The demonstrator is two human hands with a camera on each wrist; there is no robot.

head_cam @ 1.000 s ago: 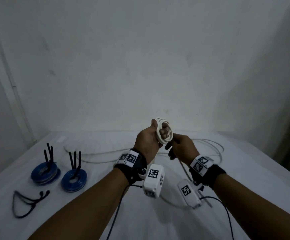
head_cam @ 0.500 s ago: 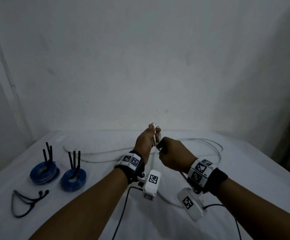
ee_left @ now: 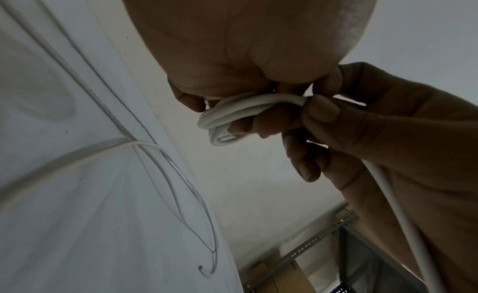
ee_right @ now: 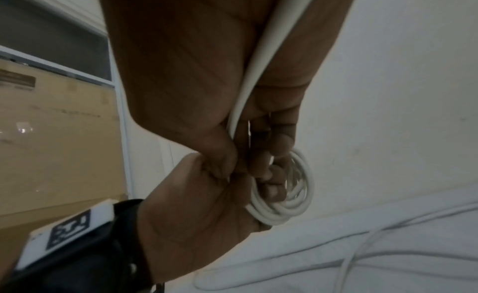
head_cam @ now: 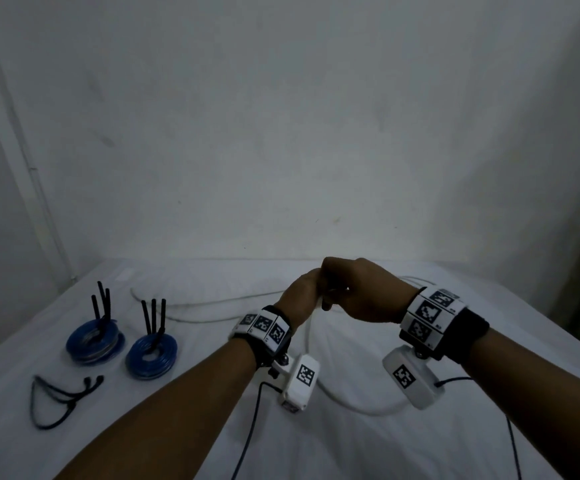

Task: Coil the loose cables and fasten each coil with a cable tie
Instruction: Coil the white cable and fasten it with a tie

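Note:
A small white cable coil [ee_left: 232,115] is gripped in my left hand [head_cam: 301,294], raised above the table; it also shows in the right wrist view as the white coil [ee_right: 292,197]. My right hand [head_cam: 347,289] sits against and over the left hand, pinching the cable where it meets the coil, thumb [ee_left: 323,111] on top. The cable's tail [ee_right: 261,68] runs along my right palm and down to the table as a loose loop [head_cam: 350,403]. The head view hides the coil behind both hands.
Two blue coils [head_cam: 94,341] [head_cam: 151,355], each fastened with upright black ties, lie at the left on the white table [head_cam: 385,445]. Loose black ties [head_cam: 63,400] lie in front of them. More slack white cable [head_cam: 212,318] trails across the back.
My right hand has swung up from beside the coil and over the left hand, carrying the cable with it. The coil, plain a second ago, is now covered in the head view.

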